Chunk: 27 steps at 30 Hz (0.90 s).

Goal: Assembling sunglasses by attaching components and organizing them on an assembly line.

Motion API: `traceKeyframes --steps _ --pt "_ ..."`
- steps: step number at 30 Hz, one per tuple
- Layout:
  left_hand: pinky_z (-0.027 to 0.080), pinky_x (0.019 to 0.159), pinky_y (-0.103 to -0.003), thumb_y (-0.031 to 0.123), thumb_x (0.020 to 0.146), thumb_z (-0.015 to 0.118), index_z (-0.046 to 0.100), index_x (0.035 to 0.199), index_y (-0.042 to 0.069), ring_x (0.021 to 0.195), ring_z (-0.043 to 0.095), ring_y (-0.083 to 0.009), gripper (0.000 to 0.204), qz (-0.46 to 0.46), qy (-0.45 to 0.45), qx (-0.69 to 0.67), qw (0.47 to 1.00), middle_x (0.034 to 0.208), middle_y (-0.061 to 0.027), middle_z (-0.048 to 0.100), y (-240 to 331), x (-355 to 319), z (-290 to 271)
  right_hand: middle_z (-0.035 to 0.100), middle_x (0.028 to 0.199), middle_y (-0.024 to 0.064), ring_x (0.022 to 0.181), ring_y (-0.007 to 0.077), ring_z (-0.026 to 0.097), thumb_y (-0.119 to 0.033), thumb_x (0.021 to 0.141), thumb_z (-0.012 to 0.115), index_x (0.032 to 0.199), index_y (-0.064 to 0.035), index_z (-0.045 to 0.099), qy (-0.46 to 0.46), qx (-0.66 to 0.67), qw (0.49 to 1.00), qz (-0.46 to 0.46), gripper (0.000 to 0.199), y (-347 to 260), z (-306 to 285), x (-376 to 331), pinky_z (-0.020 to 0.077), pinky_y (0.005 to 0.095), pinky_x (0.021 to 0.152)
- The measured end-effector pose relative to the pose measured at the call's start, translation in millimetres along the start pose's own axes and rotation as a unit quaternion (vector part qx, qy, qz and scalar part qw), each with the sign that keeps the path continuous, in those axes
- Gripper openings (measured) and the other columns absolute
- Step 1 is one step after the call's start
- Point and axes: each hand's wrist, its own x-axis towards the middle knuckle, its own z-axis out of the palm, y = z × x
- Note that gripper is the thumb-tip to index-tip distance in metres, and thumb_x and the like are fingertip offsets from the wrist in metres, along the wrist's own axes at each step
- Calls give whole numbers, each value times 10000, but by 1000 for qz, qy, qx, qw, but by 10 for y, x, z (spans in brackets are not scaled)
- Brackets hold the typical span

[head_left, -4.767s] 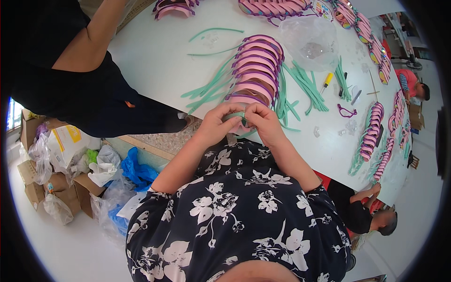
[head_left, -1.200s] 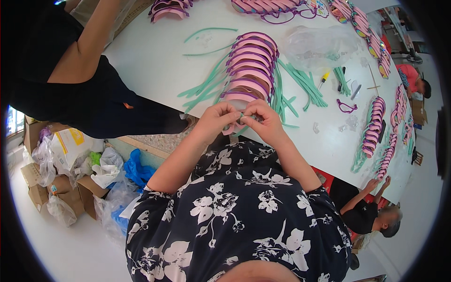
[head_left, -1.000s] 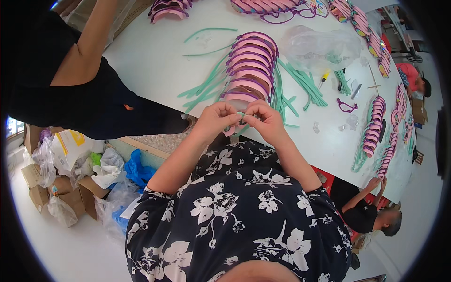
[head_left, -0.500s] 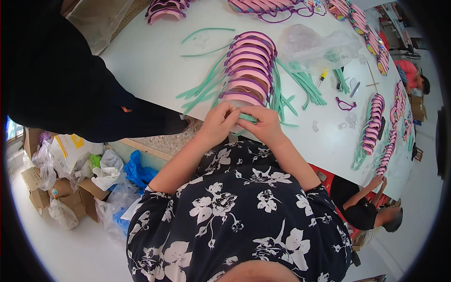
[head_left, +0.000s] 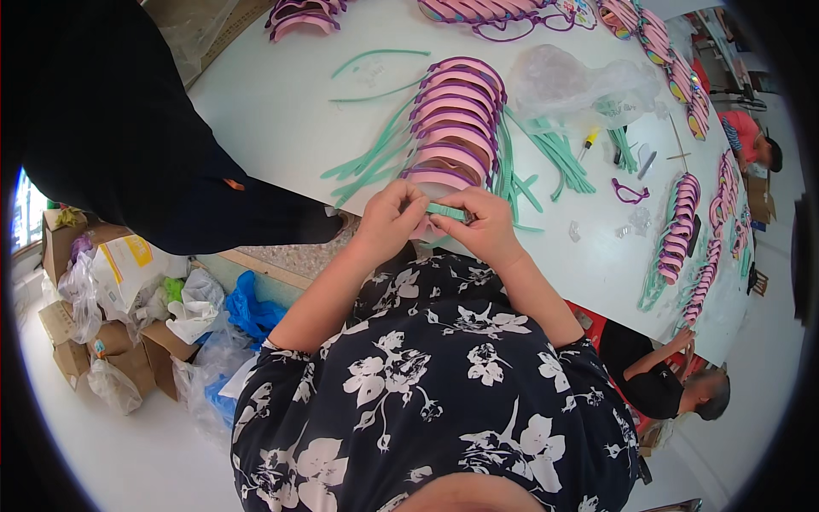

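Note:
My left hand [head_left: 388, 222] and my right hand [head_left: 486, 229] are closed at the near table edge, pinching a short stretch of flat green strap [head_left: 445, 211] between thumbs and fingertips. Just below the strap, a bit of pink piece [head_left: 424, 229] shows by my left fingers; most of it is hidden. Directly beyond my hands lies a row of nested, curved pink-and-purple eyewear frames [head_left: 456, 124]. Green straps [head_left: 375, 162] trail from both sides of this row.
A bundle of green straps [head_left: 559, 158], a yellow-handled screwdriver [head_left: 589, 142] and a clear plastic bag [head_left: 580, 85] lie to the right. Another frame row [head_left: 680, 226] is farther right. A person in black [head_left: 94, 128] stands close at left; another [head_left: 657, 367] sits at right.
My hands have shifted slightly, and more of the green strap shows between them. A bit of the pink piece is now visible below it. The frame row stays put.

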Motion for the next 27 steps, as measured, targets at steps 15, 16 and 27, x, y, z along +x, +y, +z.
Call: traceKeyframes --steps 15,16,27 --pt "427 644 -217 69 911 598 537 941 19 726 513 -62 85 13 19 -21 1000 834 3 576 87 -4 -93 618 743 55 565 132 514 -175 726 787 945 -43 695 -36 18 999 3 272 122 20 26 410 270 533" --pt "433 664 -222 62 900 607 536 948 19 743 522 -70 96 45 13 16 999 843 -4 583 77 -16 -125 620 752 59 575 135 528 -176 735 778 959 -43 693 -45 34 998 17 275 89 4 21 422 271 544" --pt "472 870 -416 215 827 682 503 1295 68 956 634 -315 522 155 -98 302 935 1083 -145 652 403 -108 35 634 905 90 771 245 618 -131 748 729 1021 -67 623 -105 -62 992 -30 300 23 65 -159 503 324 672"
